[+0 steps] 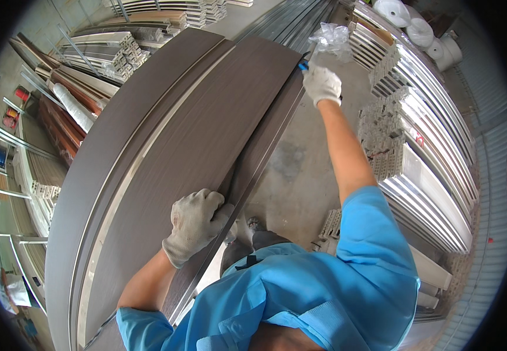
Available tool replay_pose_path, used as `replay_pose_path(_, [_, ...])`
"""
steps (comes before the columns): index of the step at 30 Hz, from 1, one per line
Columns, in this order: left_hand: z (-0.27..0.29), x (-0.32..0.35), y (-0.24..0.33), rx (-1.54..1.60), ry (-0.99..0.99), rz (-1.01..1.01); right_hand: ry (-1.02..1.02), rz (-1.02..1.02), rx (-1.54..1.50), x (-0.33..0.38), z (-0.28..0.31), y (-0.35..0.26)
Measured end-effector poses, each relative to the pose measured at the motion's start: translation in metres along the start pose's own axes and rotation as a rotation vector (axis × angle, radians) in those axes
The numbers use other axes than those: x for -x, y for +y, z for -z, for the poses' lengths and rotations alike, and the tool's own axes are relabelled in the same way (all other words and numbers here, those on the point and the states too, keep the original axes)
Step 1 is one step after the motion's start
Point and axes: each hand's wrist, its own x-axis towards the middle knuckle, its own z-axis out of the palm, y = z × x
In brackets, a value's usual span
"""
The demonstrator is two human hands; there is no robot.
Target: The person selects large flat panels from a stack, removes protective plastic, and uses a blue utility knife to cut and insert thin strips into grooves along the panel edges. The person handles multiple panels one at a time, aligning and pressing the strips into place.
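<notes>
A long dark brown wood-grain panel (206, 123) runs away from me. Along its right side lies a narrower dark strip (265, 140), with a dark, wavy gap between them that widens near my left hand. My left hand (196, 225), in a pale work glove, is closed at the near part of this gap, its fingers curled round the strip's edge; the fingertips are partly hidden. Stretched far ahead, my right hand (322, 85), also gloved, is closed on a small blue-handled tool (303, 65) at the panel's far right corner. The tool's tip is too small to make out.
Another brown panel (148, 99) lies to the left, beyond a pale strip. Stacked white profiles (423, 187) line the right side. Clear plastic wrap (331, 40) and white rolls (420, 32) are at the far right. Racks of boards (37, 146) stand left. Concrete floor (294, 169) shows beside the panel.
</notes>
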Motion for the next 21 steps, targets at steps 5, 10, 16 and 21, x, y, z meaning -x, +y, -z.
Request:
replay_pose_path(5, [0.0,-0.003,0.0,-0.034,0.099,-0.086,0.001,-0.02,0.075,-0.048,-0.008,0.013])
replay_pose_path(10, [-0.003,-0.004,-0.001,0.005,-0.003,0.001,-0.014,0.03,0.048,-0.007,0.002,0.001])
replay_pose_path(16, [-0.01,-0.009,-0.003,-0.045,0.098,-0.121,-0.081,0.136,-0.011,0.147,0.039,-0.053])
replay_pose_path(21, [-0.01,0.011,-0.01,-0.064,0.119,-0.183,-0.038,0.295,-0.064,0.29,0.065,-0.103])
